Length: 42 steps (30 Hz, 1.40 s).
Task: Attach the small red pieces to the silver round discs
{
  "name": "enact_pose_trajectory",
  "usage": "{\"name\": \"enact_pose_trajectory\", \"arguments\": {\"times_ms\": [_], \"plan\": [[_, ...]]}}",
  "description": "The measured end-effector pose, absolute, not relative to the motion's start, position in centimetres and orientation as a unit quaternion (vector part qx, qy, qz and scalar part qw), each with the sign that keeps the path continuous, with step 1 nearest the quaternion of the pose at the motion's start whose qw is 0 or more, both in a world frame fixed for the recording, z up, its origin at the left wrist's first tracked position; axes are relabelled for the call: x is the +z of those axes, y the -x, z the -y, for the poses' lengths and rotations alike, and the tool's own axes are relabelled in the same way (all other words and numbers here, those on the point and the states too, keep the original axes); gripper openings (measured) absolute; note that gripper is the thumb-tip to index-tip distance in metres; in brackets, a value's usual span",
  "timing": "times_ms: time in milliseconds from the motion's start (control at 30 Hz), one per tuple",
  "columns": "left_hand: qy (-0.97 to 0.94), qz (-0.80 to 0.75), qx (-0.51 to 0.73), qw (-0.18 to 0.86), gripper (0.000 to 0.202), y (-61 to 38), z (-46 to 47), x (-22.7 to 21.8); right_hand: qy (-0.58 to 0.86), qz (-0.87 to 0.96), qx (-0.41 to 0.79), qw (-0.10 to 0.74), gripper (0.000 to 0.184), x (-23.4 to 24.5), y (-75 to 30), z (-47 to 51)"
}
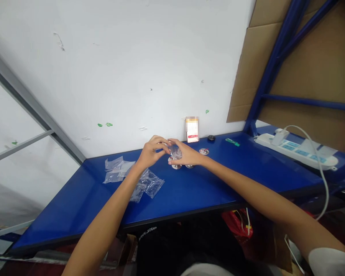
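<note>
My left hand (153, 151) is closed in a pinch at the near-left edge of a small clear plastic bag (176, 153). From the other side my right hand (189, 154) curls around the same bag, thumb below and fingers above. Whether the bag has anything in it I cannot make out. Just below the hands lie shiny round metal discs (177, 166), partly hidden by my right hand. Another shiny disc (204, 151) rests on the blue table to the right of it. Several flat clear plastic bags (119, 168) are spread out on the left, near my left forearm.
A lit phone (192, 130) leans against the white wall at the back of the blue table (215, 188). To its right are a black round object (211, 138) and a green item (232, 142). A white power strip (297, 151) with a cable occupies the right side.
</note>
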<state>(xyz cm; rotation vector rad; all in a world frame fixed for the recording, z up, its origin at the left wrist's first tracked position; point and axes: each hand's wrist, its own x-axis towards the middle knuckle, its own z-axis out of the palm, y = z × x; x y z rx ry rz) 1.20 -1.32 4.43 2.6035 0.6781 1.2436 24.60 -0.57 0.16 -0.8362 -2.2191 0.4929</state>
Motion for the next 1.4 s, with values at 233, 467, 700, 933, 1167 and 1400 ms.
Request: {"name": "enact_pose_trajectory", "arguments": {"times_ms": [233, 467, 700, 933, 1167, 1400], "plan": [[-0.888, -0.23, 0.395, 0.052, 0.02, -1.8, 2.0, 4.3, 0.361, 0.843, 0.179, 0.356, 0.062, 0.0, -24.8, 0.3], [-0.897, -0.234, 0.374, -0.006, 0.016, -2.1, 2.0, 3.9, 0.329, 0.862, 0.112, 0.368, 0.064, 0.1, -25.4, 0.2], [-0.893, -0.243, 0.378, -0.031, 0.013, -2.2, 2.0, 3.5, 0.312, 0.866, 0.101, 0.376, 0.064, 0.3, -25.5, 0.3], [-0.907, -0.235, 0.35, -0.012, 0.026, -1.9, 2.0, 3.7, 0.312, 0.864, 0.128, 0.375, 0.064, 0.6, -25.5, 0.6], [-0.934, -0.233, 0.27, 0.004, 0.03, -1.7, 1.5, 3.2, 0.318, 0.871, 0.15, 0.342, 0.059, 0.9, -25.6, 0.7], [-0.941, -0.241, 0.236, -0.012, 0.031, -1.2, 1.1, 2.9, 0.358, 0.864, 0.171, 0.309, 0.042, 0.5, -26.1, -0.3]]}}
